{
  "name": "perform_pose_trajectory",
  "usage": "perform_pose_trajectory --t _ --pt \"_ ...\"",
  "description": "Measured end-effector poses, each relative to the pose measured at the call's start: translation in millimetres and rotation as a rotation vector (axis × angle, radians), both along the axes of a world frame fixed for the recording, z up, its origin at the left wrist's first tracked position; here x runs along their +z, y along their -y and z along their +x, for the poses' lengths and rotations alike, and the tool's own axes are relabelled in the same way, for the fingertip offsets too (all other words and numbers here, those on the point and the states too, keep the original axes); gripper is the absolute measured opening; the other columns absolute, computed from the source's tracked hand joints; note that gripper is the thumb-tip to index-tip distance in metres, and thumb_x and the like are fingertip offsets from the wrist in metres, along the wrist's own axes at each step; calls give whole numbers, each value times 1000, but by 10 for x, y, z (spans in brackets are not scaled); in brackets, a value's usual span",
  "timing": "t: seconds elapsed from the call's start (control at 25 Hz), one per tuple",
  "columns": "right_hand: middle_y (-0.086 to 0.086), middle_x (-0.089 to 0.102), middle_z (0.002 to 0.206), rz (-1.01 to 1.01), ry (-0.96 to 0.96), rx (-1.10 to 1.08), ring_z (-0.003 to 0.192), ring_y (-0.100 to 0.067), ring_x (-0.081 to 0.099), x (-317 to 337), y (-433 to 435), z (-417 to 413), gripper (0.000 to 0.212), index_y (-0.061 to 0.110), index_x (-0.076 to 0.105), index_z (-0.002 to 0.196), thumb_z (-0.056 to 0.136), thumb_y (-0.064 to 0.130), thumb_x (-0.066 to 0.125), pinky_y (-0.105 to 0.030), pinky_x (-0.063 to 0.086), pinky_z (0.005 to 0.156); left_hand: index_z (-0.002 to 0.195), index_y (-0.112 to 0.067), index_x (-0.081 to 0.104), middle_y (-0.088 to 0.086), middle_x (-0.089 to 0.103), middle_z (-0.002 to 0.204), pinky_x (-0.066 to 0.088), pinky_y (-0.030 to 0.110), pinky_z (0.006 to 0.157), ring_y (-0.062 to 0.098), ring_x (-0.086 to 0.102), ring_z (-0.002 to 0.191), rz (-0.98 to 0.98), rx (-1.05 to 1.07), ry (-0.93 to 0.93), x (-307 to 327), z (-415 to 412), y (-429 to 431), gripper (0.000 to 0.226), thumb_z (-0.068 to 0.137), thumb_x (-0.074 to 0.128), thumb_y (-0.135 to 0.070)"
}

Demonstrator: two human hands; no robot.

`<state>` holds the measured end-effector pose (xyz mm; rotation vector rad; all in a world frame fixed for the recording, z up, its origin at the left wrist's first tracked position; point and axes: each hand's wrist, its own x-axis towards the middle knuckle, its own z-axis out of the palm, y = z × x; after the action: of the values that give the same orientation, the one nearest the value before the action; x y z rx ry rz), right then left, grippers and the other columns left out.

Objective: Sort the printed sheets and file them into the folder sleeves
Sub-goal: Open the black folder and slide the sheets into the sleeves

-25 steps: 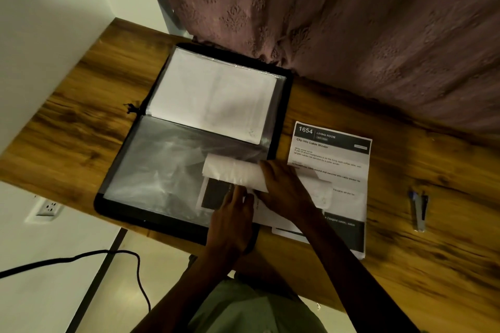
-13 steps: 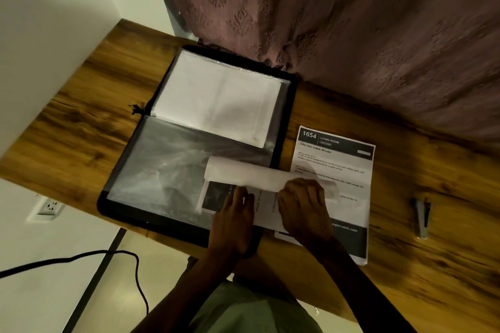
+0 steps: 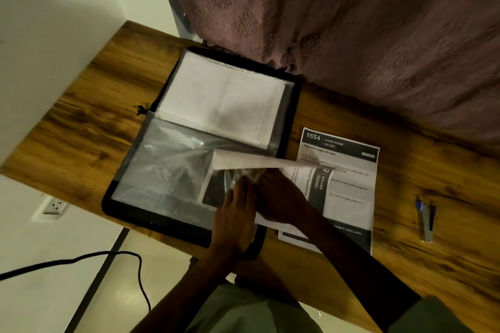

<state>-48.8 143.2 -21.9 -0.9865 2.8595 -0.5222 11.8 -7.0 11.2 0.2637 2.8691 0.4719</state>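
Observation:
A black folder [image 3: 290,116] lies open on the wooden table [image 3: 81,127]. Its far sleeve holds white sheets [image 3: 221,100]. The near clear sleeve [image 3: 162,170] is crumpled. A printed sheet [image 3: 216,189] headed KITCHEN sits partly inside that sleeve, its far edge curled over. My left hand [image 3: 236,213] pinches the bunched plastic at the sleeve's right edge. My right hand [image 3: 281,197] grips the sheet just right of it. Under the sheet lies another printed sheet [image 3: 349,167], headed 1654 LIVING ROOM.
A pen and a small metal tool [image 3: 426,220] lie on the table to the right. A dark patterned curtain [image 3: 351,35] hangs along the table's far edge. A wall socket [image 3: 54,207] and a black cable [image 3: 81,259] are below left, by the floor.
My right hand has slid back left to the sleeve's edge beside my left hand. The sleeve plastic is bunched up there now, and the sheet's KITCHEN heading shows.

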Motion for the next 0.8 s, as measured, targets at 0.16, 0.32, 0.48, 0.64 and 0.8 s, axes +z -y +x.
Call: perform_pose_trajectory --t 0.16,0.32,0.48,0.64,0.8 --pt "-20 30 155 184 29 77 144 -36 27 32 49 -243 66 24 31 151 89 47 42 -47 23 117 132 -13 56 9 48 136 54 27 68 25 58 108 15 -59 -50 -73 45 -13 47 89 68 -29" --pt "-28 50 139 215 28 34 126 -41 54 110 189 -311 88 8 32 141 73 44 74 -44 45 100 113 -13 67 6 60 113 52 23 52 21 66 84 47 -66 -80 -220 60 -27 48 72 86 -31" --pt "-22 57 135 251 -55 22 125 -39 55 24 197 -325 85 4 42 137 73 54 68 -52 48 100 121 -16 53 6 48 122 56 33 52 28 64 91 140 -43 -125 -334 16 -55 48 79 74 -27" --pt "-16 20 159 342 -42 46 147 -45 13 -141 194 -380 80 12 27 151 90 63 35 -64 20 116 127 -21 50 6 46 129 58 36 63 26 48 104 63 -133 -241 -179 26 -8 66 69 70 -45" --pt "-17 15 162 329 -58 62 148 -44 9 -181 235 -209 82 16 19 155 91 60 44 -65 17 115 134 -17 48 10 50 132 54 37 79 25 52 109 90 -113 -251 -24 -13 60 61 83 53 -51"
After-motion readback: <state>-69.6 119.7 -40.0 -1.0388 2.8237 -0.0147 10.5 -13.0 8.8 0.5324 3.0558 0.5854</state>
